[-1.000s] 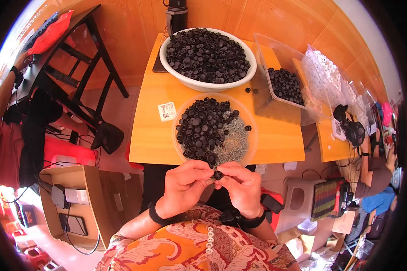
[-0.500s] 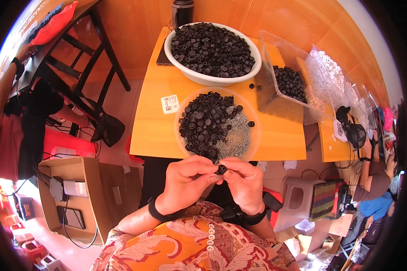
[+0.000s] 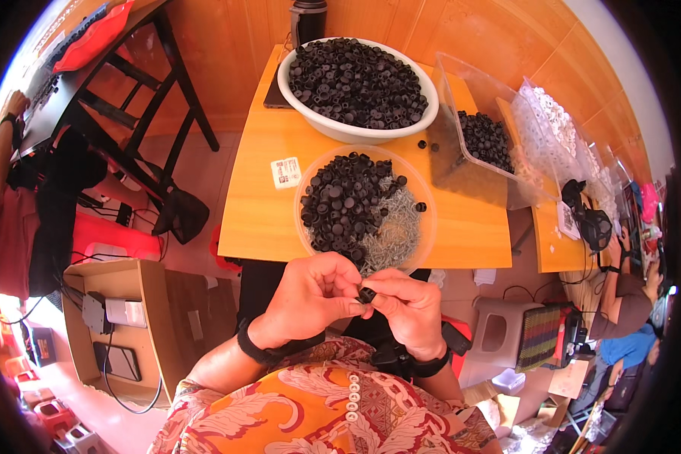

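Observation:
Just in front of the table's near edge, both my hands meet at a small round black plastic cap [image 3: 366, 295]. My right hand [image 3: 408, 312] pinches it between thumb and fingers. The thumb and forefinger of my left hand [image 3: 304, 301] curve round to its left side, fingertips against it; whether they also hold a screw is hidden. Right beyond my fingers is a shallow clear round tray [image 3: 430, 236]. Black plastic caps [image 3: 340, 198] heap over its left and middle, and small silvery screws [image 3: 396, 231] fill its right side.
A white basin [image 3: 340, 134] heaped with black caps stands at the table's back. To its right is a clear plastic bin [image 3: 461, 178] with more caps. A white label [image 3: 285, 173] lies left of the tray. An open cardboard box [image 3: 155, 325] sits at lower left. Other people work at both sides.
My left hand's fingers have loosened into a rounder curl. The cap has dropped slightly toward me and turned between my fingers. At far left, another person's hand has moved.

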`<state>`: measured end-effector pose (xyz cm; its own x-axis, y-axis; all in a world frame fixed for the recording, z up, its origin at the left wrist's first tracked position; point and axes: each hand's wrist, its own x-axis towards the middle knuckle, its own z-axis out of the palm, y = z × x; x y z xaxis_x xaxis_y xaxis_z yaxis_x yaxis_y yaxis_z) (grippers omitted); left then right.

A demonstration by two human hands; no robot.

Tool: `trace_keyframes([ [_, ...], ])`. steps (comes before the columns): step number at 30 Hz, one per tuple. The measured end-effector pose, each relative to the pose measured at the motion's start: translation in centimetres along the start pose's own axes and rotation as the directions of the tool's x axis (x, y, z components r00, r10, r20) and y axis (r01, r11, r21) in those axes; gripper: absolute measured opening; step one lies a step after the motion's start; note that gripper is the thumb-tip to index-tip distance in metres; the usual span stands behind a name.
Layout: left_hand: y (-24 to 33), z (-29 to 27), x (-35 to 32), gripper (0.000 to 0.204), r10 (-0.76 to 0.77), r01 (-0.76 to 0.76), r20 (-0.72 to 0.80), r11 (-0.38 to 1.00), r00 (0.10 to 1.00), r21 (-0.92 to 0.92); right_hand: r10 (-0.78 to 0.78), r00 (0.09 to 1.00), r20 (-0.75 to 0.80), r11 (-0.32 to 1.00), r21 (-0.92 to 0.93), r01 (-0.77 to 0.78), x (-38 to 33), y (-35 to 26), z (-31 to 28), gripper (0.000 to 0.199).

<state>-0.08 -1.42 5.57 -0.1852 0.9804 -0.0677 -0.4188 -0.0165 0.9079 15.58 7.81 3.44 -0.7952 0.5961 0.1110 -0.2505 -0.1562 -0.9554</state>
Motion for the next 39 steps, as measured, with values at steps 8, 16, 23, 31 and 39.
trace_keyframes([
  [8,0.4,-0.5,0.5,0.025,-0.142,0.129,0.026,0.953,0.990,0.276,-0.002,0.999,0.037,0.994,-0.108,0.006,-0.2,-0.3,0.0,0.018],
  [16,-0.7,-0.1,0.6,0.029,-0.025,0.020,0.025,0.984,0.999,0.176,0.034,0.998,-0.055,0.999,-0.011,-0.034,-0.7,0.4,0.4,0.018],
  [23,-1.5,0.0,0.6,0.031,0.159,-0.161,0.104,0.987,0.982,0.006,-0.004,0.998,-0.068,0.998,0.061,0.008,-0.8,0.8,0.6,0.016],
  [31,-2.3,-0.9,1.0,0.031,0.174,-0.161,0.137,0.982,0.975,-0.096,-0.074,0.996,-0.045,0.987,-0.146,0.067,-0.6,0.1,0.9,0.016],
  [39,-2.3,-1.5,1.1,0.032,0.267,-0.231,0.156,0.949,0.951,-0.215,-0.241,0.970,0.029,0.896,-0.378,0.233,0.4,-1.3,1.8,0.021],
])
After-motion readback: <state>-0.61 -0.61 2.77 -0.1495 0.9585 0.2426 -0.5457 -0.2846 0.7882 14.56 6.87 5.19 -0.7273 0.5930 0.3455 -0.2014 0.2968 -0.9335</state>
